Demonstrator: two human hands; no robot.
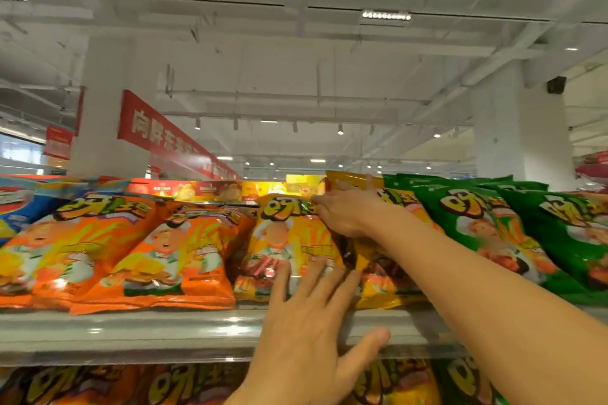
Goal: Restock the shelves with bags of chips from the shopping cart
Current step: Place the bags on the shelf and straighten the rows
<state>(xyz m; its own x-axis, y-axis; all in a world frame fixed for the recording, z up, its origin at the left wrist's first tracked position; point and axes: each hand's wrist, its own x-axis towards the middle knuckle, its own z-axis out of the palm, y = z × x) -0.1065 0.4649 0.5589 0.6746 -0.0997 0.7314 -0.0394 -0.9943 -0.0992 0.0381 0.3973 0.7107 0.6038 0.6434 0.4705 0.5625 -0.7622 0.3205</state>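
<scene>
Yellow is the colour of the moment here: a yellow chip bag (289,240) sits upright-ish on the top shelf (131,332), leaning back between the orange bags (158,250) on its left and the green bags (487,227) further right. The right hand (345,212) reaches in over the top, fingers curled onto the bag's upper right edge, probably to pull it forward or square it up with another yellow bag (378,273) tucked just behind and beside it. The left hand (306,322) is spread flat with straight fingers, fingertips pressing the bag's lower front, thumb out over the shelf lip. Looks like it's there to stop the bag sliding off while the other hand tidies the row.

Flavours are grouped by colour, so the bag is going in where it belongs. The cart isn't in view, so no idea how many are left. More bags show on the shelf below (184,385).
</scene>
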